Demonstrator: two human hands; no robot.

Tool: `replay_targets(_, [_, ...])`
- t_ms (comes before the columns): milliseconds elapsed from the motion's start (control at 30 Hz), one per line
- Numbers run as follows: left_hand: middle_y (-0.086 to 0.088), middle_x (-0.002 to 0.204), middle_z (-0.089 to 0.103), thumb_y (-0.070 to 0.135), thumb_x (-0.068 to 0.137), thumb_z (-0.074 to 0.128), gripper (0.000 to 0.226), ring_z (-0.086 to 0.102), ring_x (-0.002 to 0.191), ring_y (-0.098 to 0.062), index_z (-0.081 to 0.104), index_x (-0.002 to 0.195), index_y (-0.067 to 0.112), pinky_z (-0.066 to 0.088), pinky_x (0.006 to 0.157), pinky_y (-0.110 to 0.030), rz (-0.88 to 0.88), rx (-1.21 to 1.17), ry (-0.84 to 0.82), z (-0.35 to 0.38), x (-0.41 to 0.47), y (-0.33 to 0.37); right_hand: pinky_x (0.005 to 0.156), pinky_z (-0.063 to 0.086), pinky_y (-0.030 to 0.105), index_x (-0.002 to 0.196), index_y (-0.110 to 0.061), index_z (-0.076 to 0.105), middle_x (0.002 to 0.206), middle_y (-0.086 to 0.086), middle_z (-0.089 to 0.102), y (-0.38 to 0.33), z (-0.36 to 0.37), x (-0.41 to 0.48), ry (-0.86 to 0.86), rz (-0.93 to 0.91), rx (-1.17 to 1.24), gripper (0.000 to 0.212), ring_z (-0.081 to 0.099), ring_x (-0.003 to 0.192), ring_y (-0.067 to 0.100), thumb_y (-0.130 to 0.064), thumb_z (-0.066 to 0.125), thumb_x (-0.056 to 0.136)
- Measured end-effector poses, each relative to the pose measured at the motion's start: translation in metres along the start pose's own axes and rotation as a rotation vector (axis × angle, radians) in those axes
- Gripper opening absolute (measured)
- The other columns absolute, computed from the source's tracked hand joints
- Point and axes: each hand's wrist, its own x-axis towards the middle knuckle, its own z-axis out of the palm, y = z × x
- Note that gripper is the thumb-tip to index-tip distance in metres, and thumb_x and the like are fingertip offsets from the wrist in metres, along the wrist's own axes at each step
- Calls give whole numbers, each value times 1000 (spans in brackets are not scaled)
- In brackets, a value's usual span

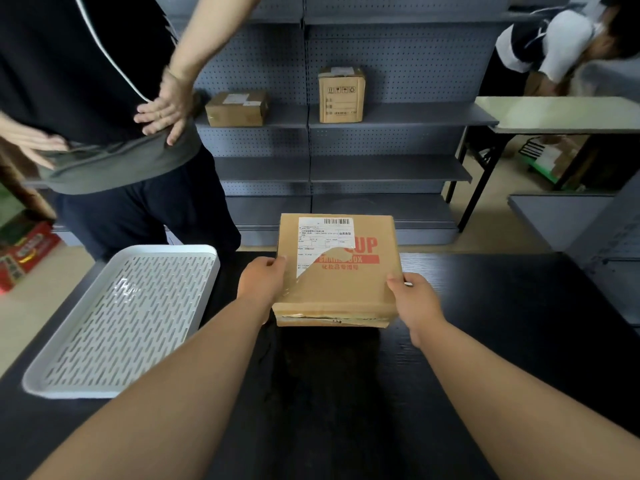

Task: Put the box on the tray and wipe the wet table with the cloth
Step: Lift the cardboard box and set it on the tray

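Reaching forward from 6 o'clock, two bare forearms crossed a black table (pixel 502 323) and met at a flat brown box (pixel 339 292) in the middle of the view. The left hand (pixel 261 278) gripped the box's 9 o'clock edge, thumb on top, fingers hidden below. The right hand (pixel 414 299) gripped the 3 o'clock edge the same way, thumb pressed on the lid. The box sat level over the table's middle, its top carrying a white label, red print and clear tape; whether it rested on the table or hung just above it could not be told. At 9 o'clock of the box, near the left forearm and apart from the box, a white tray (pixel 121 320) with a slotted grey floor lay on the table. Beyond the table at 11 o'clock a bystander (pixel 114 133) stood with back turned, one hand on the hip. At 12 o'clock grey pegboard shelves (pixel 381 168) held a low carton (pixel 237 109) and a tall carton (pixel 342 95). At 2 o'clock a second person (pixel 554 43) bent over behind a pale table (pixel 561 114).
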Motion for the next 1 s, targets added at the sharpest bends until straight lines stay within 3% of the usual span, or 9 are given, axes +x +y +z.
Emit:
replay_targets(300, [5, 101, 54, 41, 97, 46, 38, 51, 94, -15, 57, 123, 15, 44, 80, -32, 119, -77, 147, -25, -41, -15, 79, 42, 29, 112, -16, 54, 105, -5, 57, -1, -11, -42, 25, -156, 62, 26, 54, 97, 15, -34, 58, 93])
replay_targets(500, [5, 88, 54, 44, 98, 44, 25, 51, 88, -16, 52, 98, 20, 41, 76, -31, 146, -89, 179, -46, -63, -30, 80, 43, 28, 116, -13, 56, 110, -3, 62, 7, -11, -74, 3, -204, 129, 29, 59, 104, 18, -28, 61, 92])
replay_targets(600, [6, 86, 55, 43, 97, 47, 27, 53, 83, -17, 54, 94, 17, 41, 73, -31, 156, -46, 173, -62, -71, -40, 70, 44, 22, 116, -13, 55, 110, -2, 61, 12, -7, -95, -1, -205, 149, 26, 58, 102, 17, -24, 60, 93])
replay_targets(733, [-2, 87, 62, 42, 96, 49, 35, 59, 80, -19, 63, 102, 10, 42, 65, -27, 173, 50, 135, -90, -84, -52, 79, 45, 26, 115, -14, 54, 112, -1, 62, 16, 1, -127, -6, -200, 181, 23, 59, 103, 18, -22, 60, 94])
replay_targets(800, [-3, 98, 66, 38, 96, 51, 32, 60, 85, -19, 62, 110, 11, 42, 68, -27, 194, 53, 120, -105, -92, -58, 81, 45, 28, 111, -15, 55, 113, 0, 63, 19, 7, -144, -1, -200, 206, 20, 59, 103, 19, -21, 60, 93])
replay_targets(1000, [-6, 125, 55, 31, 96, 49, 52, 51, 101, -21, 33, 144, 20, 40, 80, -33, 218, 3, 79, -154, -129, -71, 87, 48, 32, 120, -12, 55, 117, 0, 62, 23, 24, -200, -17, -208, 240, 28, 59, 109, 20, -19, 60, 93])
